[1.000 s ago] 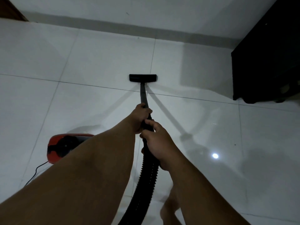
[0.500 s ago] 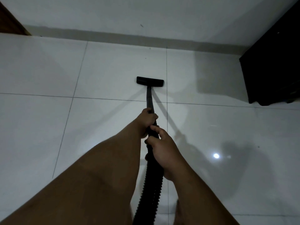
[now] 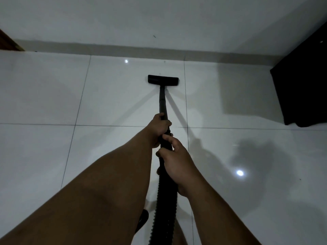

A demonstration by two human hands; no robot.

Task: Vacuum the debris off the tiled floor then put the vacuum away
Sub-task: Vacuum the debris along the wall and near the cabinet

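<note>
Since the earlier frame the floor nozzle (image 3: 163,80) is pushed nearer the wall. The left hand (image 3: 160,127) is wrapped round the black wand (image 3: 162,101), the right hand (image 3: 177,160) round the ribbed hose (image 3: 165,206) below it, likely for steering; the nozzle is laid flat on the tiled floor (image 3: 53,156).

Black floor nozzle (image 3: 163,80), black ribbed hose (image 3: 165,200), glossy white tiles (image 3: 44,156).

Both forearms (image 3: 109,183) bare, no sleeves; dark slipper (image 3: 142,220) on foot below.
</note>
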